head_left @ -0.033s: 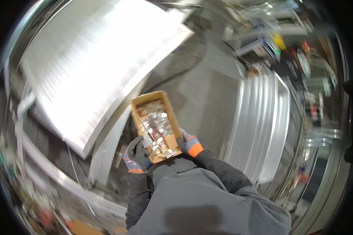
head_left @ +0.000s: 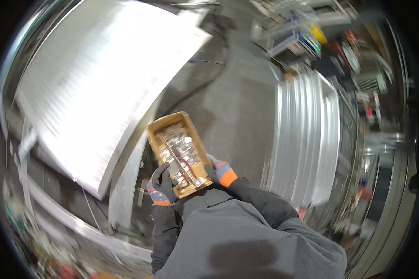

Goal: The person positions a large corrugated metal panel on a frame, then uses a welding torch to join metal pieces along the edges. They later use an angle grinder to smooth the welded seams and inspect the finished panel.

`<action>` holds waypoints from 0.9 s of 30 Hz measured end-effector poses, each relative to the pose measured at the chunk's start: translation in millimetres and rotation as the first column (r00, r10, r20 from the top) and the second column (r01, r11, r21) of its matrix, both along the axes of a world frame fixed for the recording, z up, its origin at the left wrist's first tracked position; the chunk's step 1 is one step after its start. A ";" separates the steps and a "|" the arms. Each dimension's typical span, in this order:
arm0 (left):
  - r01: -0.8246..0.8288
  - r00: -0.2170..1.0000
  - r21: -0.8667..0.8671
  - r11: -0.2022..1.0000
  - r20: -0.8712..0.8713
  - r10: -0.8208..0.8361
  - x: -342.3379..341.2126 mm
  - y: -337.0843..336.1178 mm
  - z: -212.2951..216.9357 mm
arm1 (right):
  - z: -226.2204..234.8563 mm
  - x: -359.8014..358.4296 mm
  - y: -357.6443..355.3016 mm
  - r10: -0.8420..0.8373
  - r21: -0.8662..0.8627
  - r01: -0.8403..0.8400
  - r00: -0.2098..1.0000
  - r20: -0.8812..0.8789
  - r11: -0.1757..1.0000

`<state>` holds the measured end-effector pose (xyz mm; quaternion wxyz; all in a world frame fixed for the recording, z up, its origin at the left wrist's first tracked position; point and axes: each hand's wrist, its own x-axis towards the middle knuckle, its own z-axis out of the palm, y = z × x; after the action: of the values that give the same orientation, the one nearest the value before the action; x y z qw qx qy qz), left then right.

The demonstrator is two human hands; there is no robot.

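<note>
Held at chest height over the concrete floor (head_left: 239, 111), cardboard box (head_left: 178, 153) of small metal parts, left hand (head_left: 162, 185) and right hand (head_left: 220, 171) curled around its near corners, nothing taken out yet, white panel (head_left: 102, 88) lying untouched alongside.

I see a cardboard box (head_left: 179, 153) between my hands, probably holding small metal parts (head_left: 178, 142); a ribbed panel (head_left: 97, 88) lies left, stacked metal sheets (head_left: 307, 135) right.

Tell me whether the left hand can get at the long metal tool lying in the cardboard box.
Probably yes: the left hand grips the cardboard box beside the long metal tool, and nothing covers it.
</note>
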<state>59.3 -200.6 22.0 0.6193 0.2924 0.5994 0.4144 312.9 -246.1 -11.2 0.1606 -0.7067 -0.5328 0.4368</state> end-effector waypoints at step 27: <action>0.840 0.204 -0.320 0.438 -0.562 -0.801 50.7 89.0 -134.3 | -30.4 133.5 -212.4 -0.976 -0.217 0.975 -0.094 -0.195 -0.050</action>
<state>110.0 -111.6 -112.2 0.4854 0.7035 0.5112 -0.0902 446.4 -458.5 -41.7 0.5015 -0.7978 0.1782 0.2834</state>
